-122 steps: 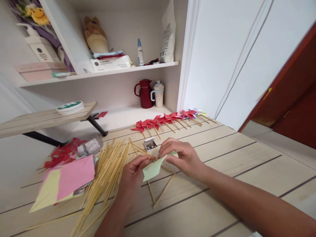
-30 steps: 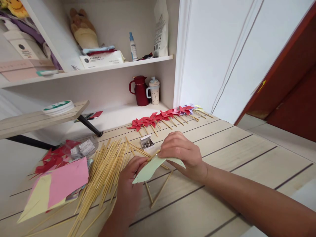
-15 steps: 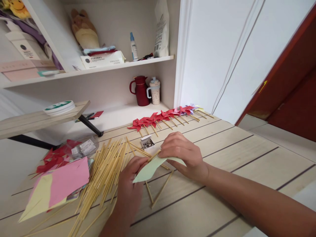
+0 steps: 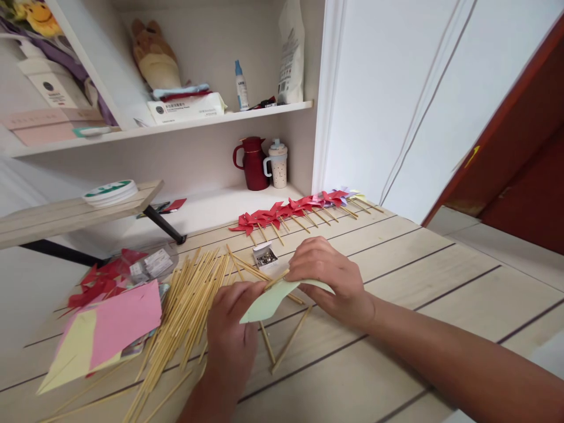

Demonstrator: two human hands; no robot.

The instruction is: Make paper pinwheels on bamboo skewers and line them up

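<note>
One pale green paper (image 4: pixel 269 299) is pinched between two hands above the table (image 4: pixel 418 282): the left hand (image 4: pixel 231 329) is closed on its near corner, the right hand (image 4: pixel 328 276) curled over its far edge. Its surface is curved, unprinted. One wooden stick (image 4: pixel 275 279) is gripped with it. Two loose sticks (image 4: pixel 286 341) are seen beneath, one pin box (image 4: pixel 265 256) just beyond.

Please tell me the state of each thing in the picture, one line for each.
Green paper: bent, held by both hands.
Left hand: pinching the paper.
Right hand: gripping the paper.
Pin box: open.
Sticks: lying loose in a pile.
Red pinwheels: finished, lying in a row.
</note>
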